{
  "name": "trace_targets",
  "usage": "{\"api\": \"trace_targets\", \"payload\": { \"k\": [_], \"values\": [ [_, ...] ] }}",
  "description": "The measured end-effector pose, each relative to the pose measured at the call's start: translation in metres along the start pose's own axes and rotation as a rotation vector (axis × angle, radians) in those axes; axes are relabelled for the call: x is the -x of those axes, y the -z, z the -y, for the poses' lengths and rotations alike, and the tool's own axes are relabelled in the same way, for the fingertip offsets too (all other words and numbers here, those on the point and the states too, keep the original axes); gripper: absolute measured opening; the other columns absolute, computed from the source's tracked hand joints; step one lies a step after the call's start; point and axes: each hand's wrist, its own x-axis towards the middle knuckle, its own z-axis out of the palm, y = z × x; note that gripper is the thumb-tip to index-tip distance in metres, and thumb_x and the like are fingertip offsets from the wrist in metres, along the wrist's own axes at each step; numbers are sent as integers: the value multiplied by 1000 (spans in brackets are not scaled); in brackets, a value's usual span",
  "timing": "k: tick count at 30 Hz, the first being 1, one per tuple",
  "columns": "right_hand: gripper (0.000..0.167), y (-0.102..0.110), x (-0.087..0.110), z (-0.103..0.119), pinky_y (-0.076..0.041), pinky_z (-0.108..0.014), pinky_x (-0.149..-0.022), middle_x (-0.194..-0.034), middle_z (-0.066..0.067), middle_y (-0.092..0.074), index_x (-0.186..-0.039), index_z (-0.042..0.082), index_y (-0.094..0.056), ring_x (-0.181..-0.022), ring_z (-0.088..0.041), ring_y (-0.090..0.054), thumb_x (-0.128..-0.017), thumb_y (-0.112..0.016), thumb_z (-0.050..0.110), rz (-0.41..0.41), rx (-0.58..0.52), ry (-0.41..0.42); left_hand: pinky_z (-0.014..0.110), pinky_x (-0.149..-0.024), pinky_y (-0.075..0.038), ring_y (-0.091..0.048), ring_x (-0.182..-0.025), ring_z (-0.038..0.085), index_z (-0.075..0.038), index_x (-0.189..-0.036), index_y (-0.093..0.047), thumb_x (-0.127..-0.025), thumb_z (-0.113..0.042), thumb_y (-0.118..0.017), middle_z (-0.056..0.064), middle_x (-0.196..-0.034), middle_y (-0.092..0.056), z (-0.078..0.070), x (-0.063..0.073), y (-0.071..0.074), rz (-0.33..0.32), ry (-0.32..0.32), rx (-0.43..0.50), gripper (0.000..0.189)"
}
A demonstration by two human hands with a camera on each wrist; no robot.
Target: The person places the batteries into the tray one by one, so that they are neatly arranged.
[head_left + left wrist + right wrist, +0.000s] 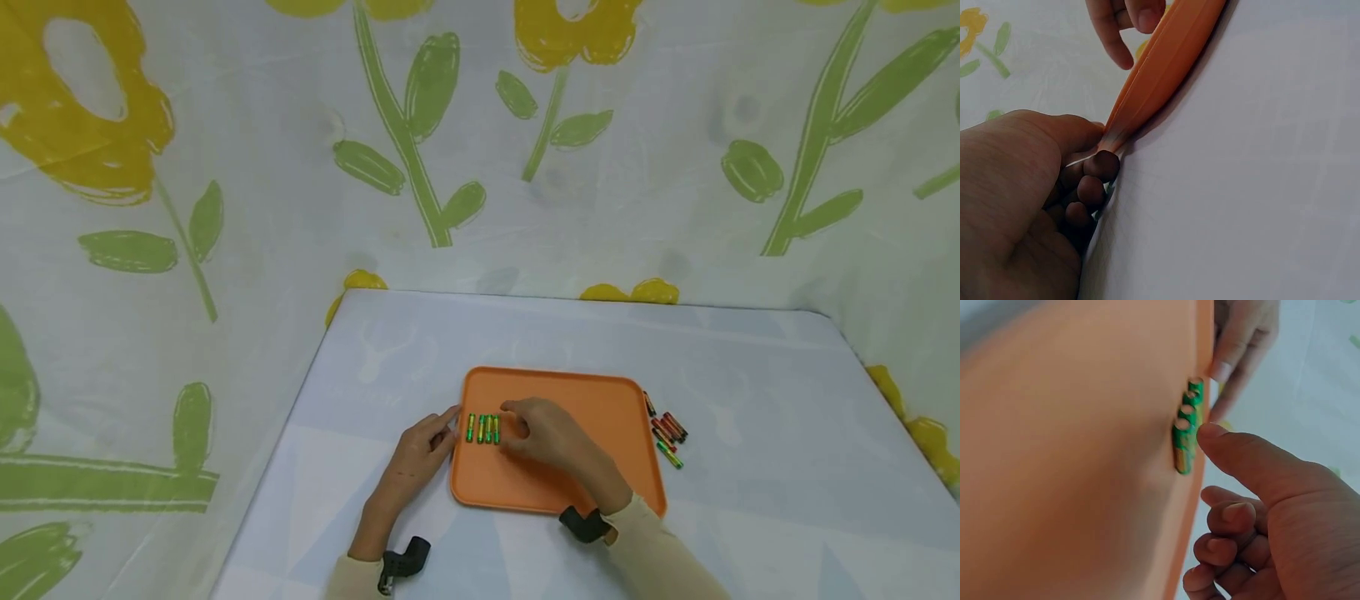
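Observation:
Several green-and-gold batteries (489,428) lie side by side in a row near the left edge of an orange tray (570,385). At the tray's left rim, my left hand (422,454) holds the edge, thumb and forefinger meeting at it in the left wrist view. My right hand (551,437) hovers over the tray just right of the row, thumb and forefinger spread apart with nothing between them. In the right wrist view the thumb (1247,459) overlaps the tray's rim beside the batteries (1184,447), and the other fingers bend loosely.
On the table (765,483), just past the tray's right edge, sits a loose group of red-and-black batteries (670,427). A green battery (669,455) lies at its near end. Behind the table hangs a flower-patterned cloth (630,200).

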Motion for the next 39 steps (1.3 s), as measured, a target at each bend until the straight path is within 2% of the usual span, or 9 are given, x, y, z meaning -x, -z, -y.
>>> {"api": "trace_targets", "payload": {
  "k": [7,12,16,23,30,35,39],
  "values": [
    [46,20,16,-5,-32,-24,-53,-61,7,-42,-125,2,-68,-58,-7,-39,-86,-82,24,-23,53,44,22,-58,-41,-45,-68,7,-13,-142,-59,-99,-18,-66,-9,-81,-53,4,-1,-3,-8,7,-1,44],
    [43,30,38,-15,-32,-23,-54,-63,10,-39,-120,4,-70,-60,-5,-36,-84,-83,25,-76,129,70,23,-59,-40,-45,-69,8,-12,-143,-58,-99,-18,-65,-8,-81,-53,3,1,-3,7,16,30,45],
    [41,39,57,-24,-30,-23,-54,-61,12,-35,-118,3,-71,-59,-4,-33,-83,-84,22,-104,118,79,23,-59,-41,-46,-69,9,-12,-143,-58,-99,-18,-65,-8,-81,-53,2,2,-3,2,14,36,44],
    [40,56,83,-41,-30,-23,-54,-64,11,-35,-120,2,-71,-61,-5,-33,-84,-83,17,-111,84,-1,24,-58,-41,-46,-67,8,-13,-143,-58,-100,-17,-65,-8,-82,-54,2,1,-1,-8,5,29,44],
    [38,73,105,-64,-32,-23,-56,-65,11,-36,-115,1,-71,-61,-4,-35,-82,-84,12,-146,101,-6,25,-57,-41,-45,-66,9,-13,-144,-56,-101,-16,-63,-7,-80,-53,1,1,-1,1,-18,18,44],
    [35,86,122,-78,-34,-23,-56,-65,12,-38,-114,0,-71,-63,-5,-37,-82,-83,10,-148,106,-23,25,-58,-41,-46,-67,9,-16,-145,-56,-102,-18,-61,-8,-81,-53,3,-1,0,13,3,10,44],
    [37,93,133,-86,-33,-23,-55,-64,10,-39,-116,-1,-71,-62,-4,-36,-83,-82,8,-134,135,-34,25,-58,-41,-46,-68,9,-15,-145,-55,-102,-17,-61,-8,-81,-53,3,-2,0,11,-18,5,44]
  ]
}}
